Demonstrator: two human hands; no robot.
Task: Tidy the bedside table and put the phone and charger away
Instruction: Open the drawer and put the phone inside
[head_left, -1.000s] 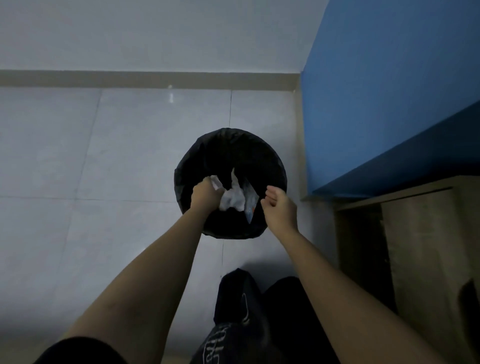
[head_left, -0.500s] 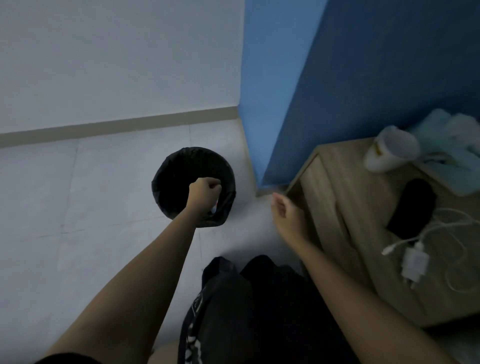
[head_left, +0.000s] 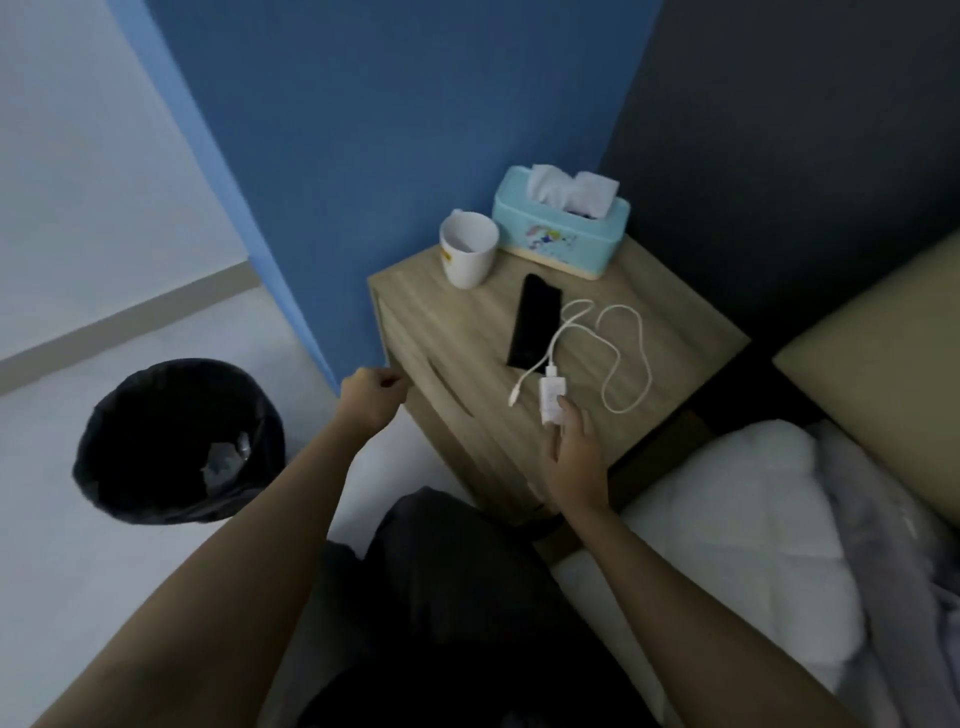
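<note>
My right hand (head_left: 574, 457) touches the white charger (head_left: 551, 400) near the bedside table (head_left: 457, 332) front edge, grip unclear, left hand (head_left: 371, 397) clenched empty, phone (head_left: 535, 327) just behind; lifting could drag the looped cable (head_left: 623, 358) across it.

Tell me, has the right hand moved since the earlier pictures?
Yes. The right hand went from beside the black bin to the wooden bedside table, now touching the white charger plug.
</note>
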